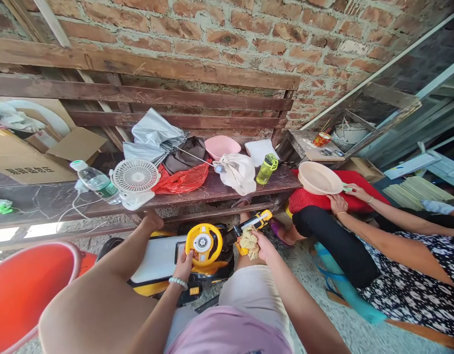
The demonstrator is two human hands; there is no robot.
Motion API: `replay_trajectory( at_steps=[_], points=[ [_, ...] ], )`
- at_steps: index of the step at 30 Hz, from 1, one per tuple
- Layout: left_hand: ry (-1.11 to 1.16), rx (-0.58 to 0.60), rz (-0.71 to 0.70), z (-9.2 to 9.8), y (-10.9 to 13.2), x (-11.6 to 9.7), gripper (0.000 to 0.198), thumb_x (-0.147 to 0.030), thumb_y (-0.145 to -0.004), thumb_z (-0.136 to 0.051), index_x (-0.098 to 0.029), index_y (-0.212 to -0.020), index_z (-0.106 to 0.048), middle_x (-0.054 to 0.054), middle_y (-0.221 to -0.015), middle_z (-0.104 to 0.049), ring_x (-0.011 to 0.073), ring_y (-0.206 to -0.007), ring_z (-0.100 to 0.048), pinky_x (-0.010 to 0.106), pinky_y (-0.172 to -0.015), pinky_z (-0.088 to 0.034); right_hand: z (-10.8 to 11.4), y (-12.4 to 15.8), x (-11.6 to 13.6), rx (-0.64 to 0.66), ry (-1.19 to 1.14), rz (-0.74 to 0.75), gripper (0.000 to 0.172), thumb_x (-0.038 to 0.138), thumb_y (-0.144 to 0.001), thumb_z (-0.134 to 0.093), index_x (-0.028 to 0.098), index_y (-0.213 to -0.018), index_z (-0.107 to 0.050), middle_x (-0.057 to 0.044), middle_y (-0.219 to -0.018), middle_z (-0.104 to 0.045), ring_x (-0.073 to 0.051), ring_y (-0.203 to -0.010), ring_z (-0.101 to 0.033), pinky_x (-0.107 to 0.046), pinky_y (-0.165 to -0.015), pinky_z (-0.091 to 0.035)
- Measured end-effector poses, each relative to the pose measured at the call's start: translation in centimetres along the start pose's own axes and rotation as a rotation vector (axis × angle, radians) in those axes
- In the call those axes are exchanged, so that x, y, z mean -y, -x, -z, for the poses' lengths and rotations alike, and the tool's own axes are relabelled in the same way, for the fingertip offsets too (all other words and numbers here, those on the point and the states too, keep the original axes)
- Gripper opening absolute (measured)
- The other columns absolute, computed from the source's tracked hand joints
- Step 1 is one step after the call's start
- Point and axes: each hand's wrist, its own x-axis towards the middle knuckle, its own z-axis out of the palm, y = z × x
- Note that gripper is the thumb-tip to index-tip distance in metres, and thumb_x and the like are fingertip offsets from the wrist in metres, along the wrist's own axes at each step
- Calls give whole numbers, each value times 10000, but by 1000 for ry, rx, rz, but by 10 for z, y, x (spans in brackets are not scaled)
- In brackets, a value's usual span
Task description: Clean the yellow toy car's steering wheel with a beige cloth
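Below me stands a toy ride-on car [156, 255] with a white, yellow and black body. My left hand [183, 265] grips the lower left rim of its yellow steering wheel [188, 241], the thumb lying over the rim. A pale beaded bracelet is on that wrist. My right hand [263, 245] is closed on a crumpled yellowish cloth [249, 242]. The cloth lies against the yellow and black front arm [262, 219] of the toy, right of the wheel. Part of that front arm is hidden behind the cloth.
A dark wooden bench [197, 194] holds a white fan [134, 176], a plastic bottle [96, 182], a folded umbrella [156, 132], a pink basin [222, 146] and a green bottle [267, 169]. An orange tub [31, 290] stands left. At right, another person holds a beige basin [319, 179].
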Motion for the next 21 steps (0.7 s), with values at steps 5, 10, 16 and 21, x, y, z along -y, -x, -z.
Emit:
replay_trajectory(
  at_steps=[5,10,16,21],
  points=[
    [4,17,14,1,2,-1,471,-594,-670,-854,-228,-743,-567,-14,-668,-615,139,-624,-577,256,-599,-522,11,11,30,-87,115,170,430,463,-649,-822,197,-966,-708,-71,-935,-786,-257,-869,-759,-391,-841,-620],
    [-24,-7,1,-2,5,-4,484,-637,-677,-826,-236,-741,-562,-11,-660,-616,147,-624,-582,264,-605,-520,-2,5,48,-58,889,459,334,339,-835,-673,213,-1141,-717,-82,-1254,-729,-245,-1114,-704,-363,-1004,-536],
    [-98,-6,-35,-3,9,-9,579,-760,-652,-783,-237,-713,-542,-9,-644,-617,146,-603,-581,265,-589,-519,-40,-9,61,-192,1618,293,266,347,-965,-563,212,-1119,-732,-109,-1237,-678,-229,-1000,-714,-329,-872,-514],
    [-77,18,-16,-1,13,-12,616,-768,-564,-824,-229,-708,-561,3,-661,-632,154,-629,-591,282,-629,-545,-37,-16,75,-325,1772,364,281,361,-966,-604,190,-1153,-726,-147,-1222,-665,-262,-1065,-683,-348,-899,-480]
  ],
)
